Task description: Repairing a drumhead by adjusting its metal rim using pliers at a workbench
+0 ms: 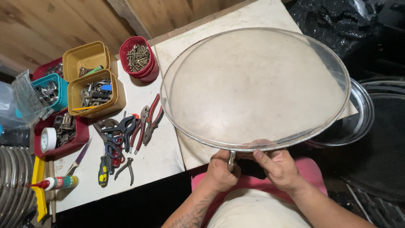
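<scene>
Holding a large round clear dome lid with a metal rim above the pale desk, near edge toward the body. Left hand with fingers wrapped around a small metal fitting at that rim; right hand pinching the rim just beside it. Probably fastening the fitting; next calls for a steady lid. Pliers left of the lid.

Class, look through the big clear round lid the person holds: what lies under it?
Through the clear lid you see a pale board on the white table. Both hands, left hand and right hand, grip its near rim. Haze on the lid hides finer marks beneath.
</scene>
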